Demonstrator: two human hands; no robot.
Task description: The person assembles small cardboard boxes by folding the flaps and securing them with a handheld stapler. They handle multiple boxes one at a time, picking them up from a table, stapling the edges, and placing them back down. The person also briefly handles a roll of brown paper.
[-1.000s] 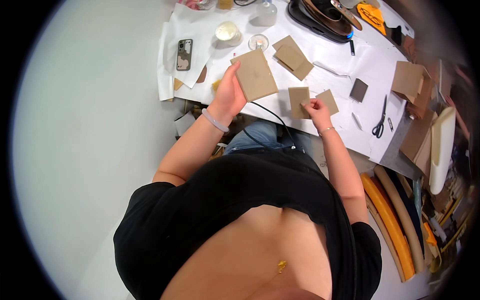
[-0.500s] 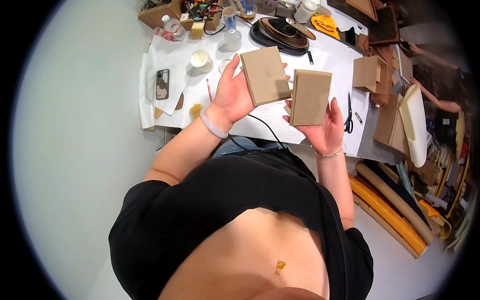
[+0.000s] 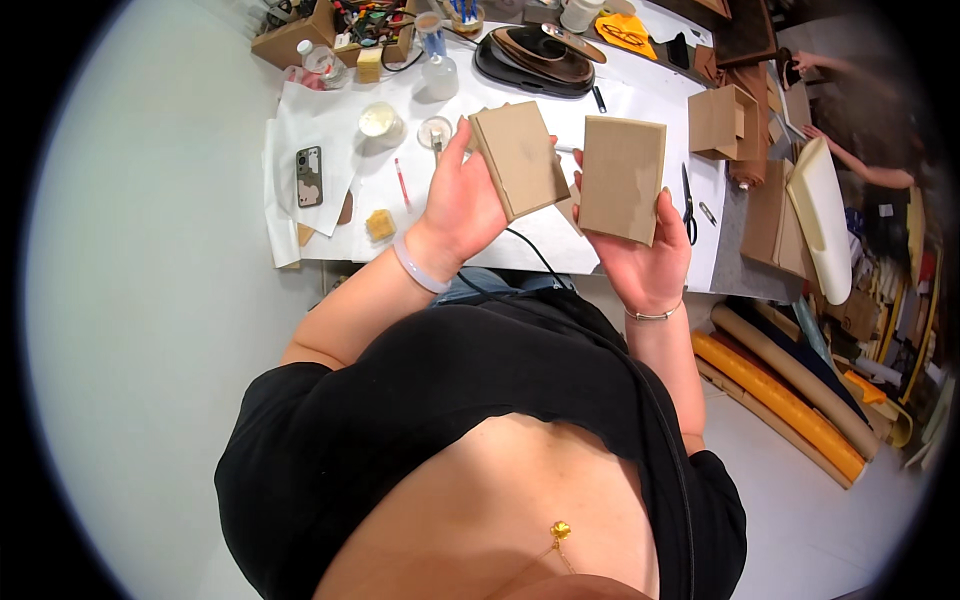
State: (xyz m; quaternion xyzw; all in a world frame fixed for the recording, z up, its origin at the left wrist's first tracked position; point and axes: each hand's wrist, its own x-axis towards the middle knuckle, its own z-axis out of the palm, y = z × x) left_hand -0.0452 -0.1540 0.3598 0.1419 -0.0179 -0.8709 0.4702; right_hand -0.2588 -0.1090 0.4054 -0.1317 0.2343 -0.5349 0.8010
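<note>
My left hand (image 3: 462,205) grips a tan rectangular board block (image 3: 520,158) by its edges, thumb along its left side and fingers mostly hidden behind it. A similar tan board block (image 3: 622,175) rests in my right hand (image 3: 648,262), its broad face turned up and the thumb at its right edge. Both blocks are held above the white-covered table (image 3: 330,240), apart from each other. Below and between them a small part of another brown piece shows on the table. The blocks look layered at their edges; their exact material I cannot tell.
A phone (image 3: 309,177), a red pen (image 3: 402,182), a yellow sponge (image 3: 380,224) and a white tub (image 3: 381,122) lie to the left. An iron (image 3: 535,58) stands at the back. Scissors (image 3: 689,205) and an open cardboard box (image 3: 722,122) are right; a person's arm (image 3: 860,165) reaches in beyond.
The right block has come up and its face now turns more toward me. The left block has tilted, showing more of its left edge. The view has shifted slightly.
</note>
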